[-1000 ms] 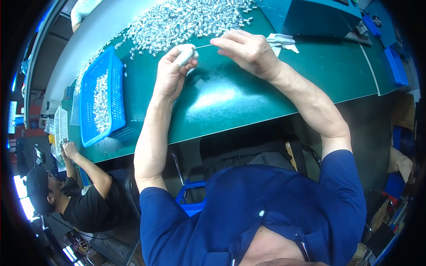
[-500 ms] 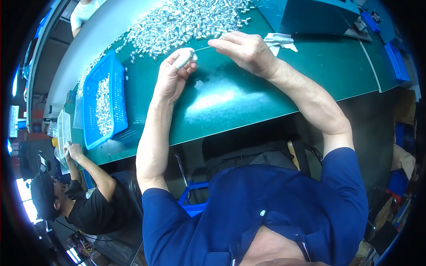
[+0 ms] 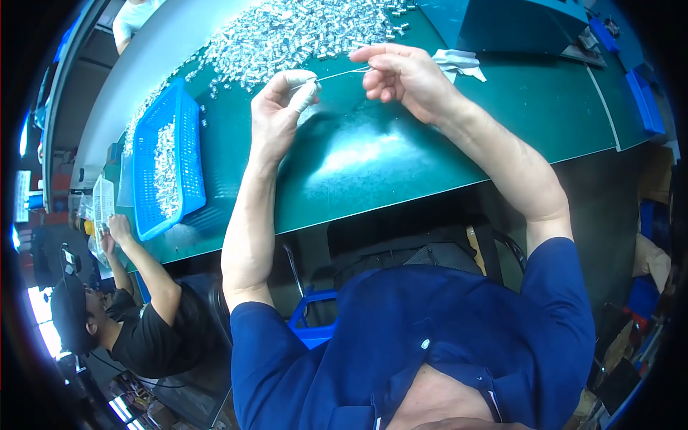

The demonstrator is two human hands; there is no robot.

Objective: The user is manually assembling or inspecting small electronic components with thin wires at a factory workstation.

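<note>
My left hand (image 3: 278, 118) is raised above the green worktable with thumb and forefinger pinched together. White covers wrap those fingertips. Whatever small piece sits in the pinch is too small to make out. A thin, straight, wire-like rod (image 3: 341, 74) runs from this pinch across to my right hand (image 3: 412, 77). The rod's right end lies between my right thumb and forefinger, while the other right fingers curl loosely. Just beyond both hands spreads a large heap of small shiny metal cylinders (image 3: 287, 43).
At left stands a blue mesh basket (image 3: 190, 154) with more metal pieces. A crumpled white cloth (image 3: 459, 63) lies right of my right hand, near a dark green box (image 3: 523, 29). A co-worker (image 3: 154, 337) in black sits at left by a white basket (image 3: 104, 204).
My right hand has shifted slightly right and its fingers have loosened, showing more of the rod. My left hand has turned, and its curled lower fingers are now less visible. The co-worker's hands moved slightly.
</note>
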